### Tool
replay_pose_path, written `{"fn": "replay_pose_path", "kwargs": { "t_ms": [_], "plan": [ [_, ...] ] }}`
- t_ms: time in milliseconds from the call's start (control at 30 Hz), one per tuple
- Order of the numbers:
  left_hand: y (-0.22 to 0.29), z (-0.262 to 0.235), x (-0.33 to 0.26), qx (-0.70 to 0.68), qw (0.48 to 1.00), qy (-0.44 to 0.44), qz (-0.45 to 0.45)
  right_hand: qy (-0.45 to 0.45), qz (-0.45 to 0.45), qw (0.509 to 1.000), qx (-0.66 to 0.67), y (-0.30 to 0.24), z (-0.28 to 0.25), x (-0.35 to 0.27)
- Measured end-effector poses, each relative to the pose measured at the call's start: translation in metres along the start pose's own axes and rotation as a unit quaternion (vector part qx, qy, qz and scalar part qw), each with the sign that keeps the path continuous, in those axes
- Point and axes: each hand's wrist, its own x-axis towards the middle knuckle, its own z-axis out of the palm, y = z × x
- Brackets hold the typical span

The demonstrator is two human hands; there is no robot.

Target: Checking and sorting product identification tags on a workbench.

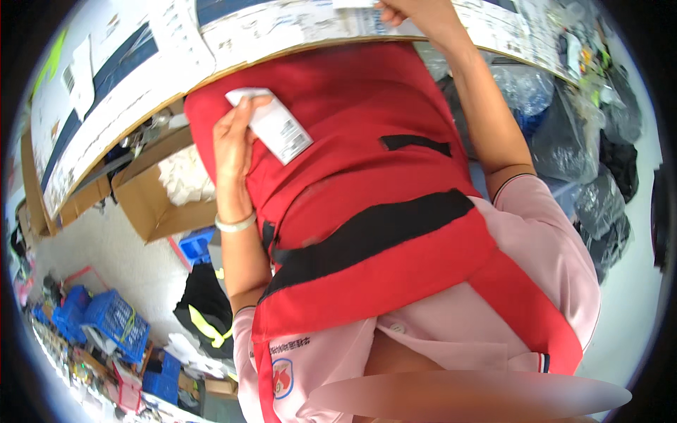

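Observation:
My left hand (234, 137) is closed round one edge of a white paper tag (285, 132) with dark print and a barcode-like patch, held over the red apron on my lap. Its thumb lies across the tag's upper end. At the table's near edge, my right hand (416, 15) is partly cut off by the top of the picture. Its fingers are curled together, and the fingertips meet the edge of a white paper piece (356, 3), most of which lies outside the view.
The worktable (282, 35) is covered with worn white paper and dark strips. Left of my lap stands an open cardboard box (151, 204) holding white material. Blue crates (116, 324) sit on the floor farther left. Filled plastic bags (564, 141) crowd the right side.

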Motion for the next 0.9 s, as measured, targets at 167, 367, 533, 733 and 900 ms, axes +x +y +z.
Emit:
{"fn": "replay_pose_path", "kwargs": {
  "t_ms": [167, 367, 533, 733, 900],
  "plan": [
    [0.007, 0.016, 0.002, -0.037, 0.999, -0.035, 0.005, 0.148, 0.024, 0.964, -0.219, 0.041, -0.085, 0.008],
    [0.007, 0.01, -0.005, 0.073, 0.997, -0.025, -0.03, 0.174, 0.035, 0.903, -0.391, 0.018, -0.061, 0.004],
    [0.011, 0.02, -0.005, 0.061, 0.997, -0.04, -0.001, 0.173, -0.082, 0.925, -0.328, -0.003, -0.008, -0.023],
    [0.005, 0.017, -0.003, 0.02, 0.999, -0.019, 0.026, -0.368, 0.036, 0.916, -0.154, 0.012, 0.099, -0.048],
    [-0.001, 0.013, -0.003, 0.015, 0.997, -0.05, 0.048, -0.312, 0.064, 0.947, -0.036, 0.022, 0.113, -0.05]
  ]
}}
